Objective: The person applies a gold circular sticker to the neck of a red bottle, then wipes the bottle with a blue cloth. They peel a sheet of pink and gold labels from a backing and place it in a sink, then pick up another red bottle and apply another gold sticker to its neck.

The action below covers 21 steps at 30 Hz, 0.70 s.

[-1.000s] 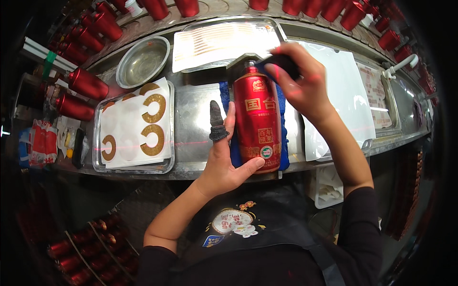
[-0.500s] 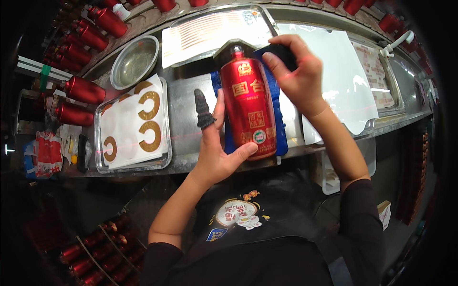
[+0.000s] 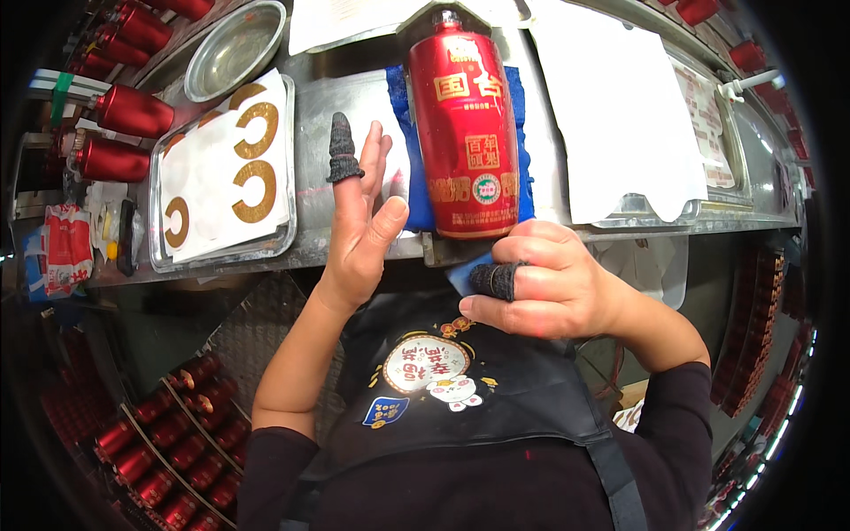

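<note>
A red bottle (image 3: 456,133) with gold markings lies on a folded blue cloth (image 3: 524,146), its neck pointing away from me. My left hand (image 3: 357,226) hovers to the left of the bottle, open, with its fingers stretched out and nothing in them. A black finger cot (image 3: 342,150) covers one of its fingers. Just below the bottle's base, my right hand (image 3: 567,288) is closed in a pinch on a small flat blue piece (image 3: 460,276). Most of that piece is hidden behind the fingers, one of which also wears a black cot.
At the left, a metal tray (image 3: 290,186) carries white sheets with gold C-shaped labels (image 3: 255,190). Behind it stands a metal bowl (image 3: 235,53). White sheets (image 3: 620,124) cover the bench at the right. More red bottles (image 3: 133,111) line the far left; others are racked at lower left.
My right hand has come down from beside the bottle's neck to below its base. The left hand has shifted off the bottle, leftward. The whole view has tilted toward me.
</note>
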Tool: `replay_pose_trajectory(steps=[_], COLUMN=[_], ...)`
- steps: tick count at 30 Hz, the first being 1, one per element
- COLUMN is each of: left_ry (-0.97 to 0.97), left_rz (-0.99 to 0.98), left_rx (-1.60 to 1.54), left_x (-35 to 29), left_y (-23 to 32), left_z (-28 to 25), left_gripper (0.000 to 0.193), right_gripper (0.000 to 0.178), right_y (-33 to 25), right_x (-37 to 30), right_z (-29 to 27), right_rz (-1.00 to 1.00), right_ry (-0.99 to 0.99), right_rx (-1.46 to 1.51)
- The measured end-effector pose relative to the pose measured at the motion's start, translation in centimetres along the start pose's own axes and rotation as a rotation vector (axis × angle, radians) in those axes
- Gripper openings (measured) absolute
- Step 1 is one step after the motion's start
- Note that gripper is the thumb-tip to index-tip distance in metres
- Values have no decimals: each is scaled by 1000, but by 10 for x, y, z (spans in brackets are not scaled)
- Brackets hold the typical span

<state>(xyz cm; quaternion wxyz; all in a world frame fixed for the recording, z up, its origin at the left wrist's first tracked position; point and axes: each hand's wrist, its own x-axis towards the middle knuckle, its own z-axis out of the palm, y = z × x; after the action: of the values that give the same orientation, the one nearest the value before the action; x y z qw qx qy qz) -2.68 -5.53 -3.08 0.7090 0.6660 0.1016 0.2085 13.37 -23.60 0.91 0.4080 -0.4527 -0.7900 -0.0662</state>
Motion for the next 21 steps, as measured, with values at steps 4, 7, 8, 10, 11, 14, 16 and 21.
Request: replay_pose_trajectory(steps=[4, 7, 8, 10, 11, 14, 16, 21], left_ry=[-137, -142, -146, -206, -214, -232, -219, 25], left_rz=[90, 149, 162, 199, 202, 191, 206, 304], left_rx=[172, 303, 334, 385, 448, 576, 572, 603], left_x=[0, 0, -2, 3, 4, 7, 8, 18], left_y=[1, 4, 7, 8, 9, 11, 8, -4], left_z=[-4, -4, -4, -2, 0, 9, 19, 36], left_gripper=[91, 97, 100, 109, 110, 117, 121, 121], right_gripper=[27, 28, 28, 30, 31, 31, 27, 20], right_y=[5, 3, -4, -4, -1, -2, 4, 77], right_x=[8, 14, 12, 5, -2, -17, -9, 43], right_z=[-7, -7, -6, -7, -7, -3, -6, -14], right_rz=[277, 99, 48, 248, 313, 160, 287, 466], right_ry=[127, 92, 75, 141, 112, 21, 20, 466], right_rx=[-203, -103, -19, -112, -175, -127, 100, -11])
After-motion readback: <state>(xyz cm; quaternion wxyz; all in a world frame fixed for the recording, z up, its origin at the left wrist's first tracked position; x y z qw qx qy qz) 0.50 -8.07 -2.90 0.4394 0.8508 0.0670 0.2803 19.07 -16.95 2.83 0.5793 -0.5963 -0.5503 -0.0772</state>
